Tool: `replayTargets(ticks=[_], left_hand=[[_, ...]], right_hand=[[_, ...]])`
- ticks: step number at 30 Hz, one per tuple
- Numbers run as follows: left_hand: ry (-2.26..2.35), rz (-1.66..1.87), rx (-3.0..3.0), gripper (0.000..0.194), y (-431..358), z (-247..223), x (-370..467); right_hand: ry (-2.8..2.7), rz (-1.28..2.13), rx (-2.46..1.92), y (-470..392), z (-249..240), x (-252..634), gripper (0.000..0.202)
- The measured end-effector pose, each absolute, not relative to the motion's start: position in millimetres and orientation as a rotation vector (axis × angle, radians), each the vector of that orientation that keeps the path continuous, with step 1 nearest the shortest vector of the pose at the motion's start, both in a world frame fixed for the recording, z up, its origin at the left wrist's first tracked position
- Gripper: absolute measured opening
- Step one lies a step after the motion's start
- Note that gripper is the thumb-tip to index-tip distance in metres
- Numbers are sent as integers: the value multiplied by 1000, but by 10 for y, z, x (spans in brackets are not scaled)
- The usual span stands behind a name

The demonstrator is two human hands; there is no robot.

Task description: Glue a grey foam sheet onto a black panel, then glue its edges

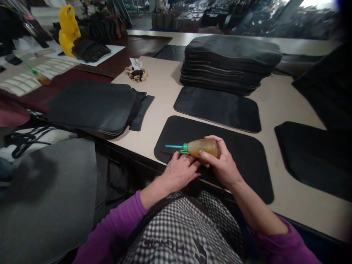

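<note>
Our right hand [220, 163] grips the amber glue bottle [202, 147], nozzle pointing left above the black panel [247, 161] on the surface [162, 88]. Our left hand [180, 171] rests flat, holding nothing. Squeezing while tilted could drip glue off the panel edge.

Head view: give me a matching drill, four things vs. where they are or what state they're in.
Things:
1. squeeze bottle
2. left hand
3. stack of black panels
4. yellow object

Places or states:
A. far left, on the dark table top
B. held in the right hand, green nozzle pointing left
C. piled high at the far side of the light table
D. resting flat on the nearest black panel

Pairs: 1-B, 2-D, 3-C, 4-A
</note>
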State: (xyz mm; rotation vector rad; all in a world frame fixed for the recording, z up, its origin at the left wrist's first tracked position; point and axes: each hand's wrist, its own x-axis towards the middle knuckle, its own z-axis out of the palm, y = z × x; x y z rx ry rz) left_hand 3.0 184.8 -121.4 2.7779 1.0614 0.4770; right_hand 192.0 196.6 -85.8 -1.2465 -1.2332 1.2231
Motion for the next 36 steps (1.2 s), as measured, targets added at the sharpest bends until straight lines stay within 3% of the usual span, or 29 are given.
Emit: replayTargets(ticks=[5, 14, 24, 36], left_hand=[[1227, 468, 2765, 73, 1857, -1416, 73], [1323, 365, 2714, 84, 1786, -1415, 84], [1288, 343, 2741, 83, 1825, -1326, 86], [1291, 412, 2801, 80, 1819, -1356, 82]], right_hand=[[-1673, 956, -1206, 2153, -863, 1852, 59], [-2062, 649, -885, 2360, -947, 1695, 54], [-2092, 516, -842, 2580, -981, 1780, 55], [-1978, 248, -1134, 3086, -1056, 1787, 50]])
